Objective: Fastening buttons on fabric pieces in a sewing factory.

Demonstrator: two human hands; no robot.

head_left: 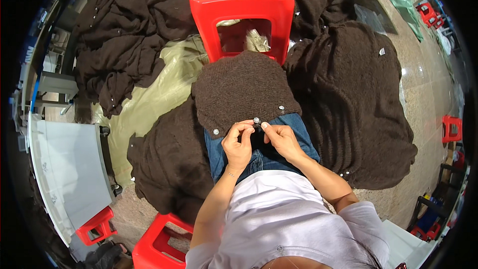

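Head view, left hand (238, 144) and right hand (281, 138) pinching silver button (256, 120) between fingertips, on brown knit sweater (241, 89) edge

Brown sweater (244, 87): fuzzy, rough knit wool. Button (256, 120): shiny, sparkly. Red stool (242, 0): smooth glossy plastic. Jeans (219, 157): blue denim cloth. Floor (423, 94): polished stone.

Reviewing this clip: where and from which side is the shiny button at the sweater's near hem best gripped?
By its rim, pinched from both sides. The shiny button sits flat on the brown sweater's near edge over the lap, so the left hand and right hand come from below, fingertips meeting at it.
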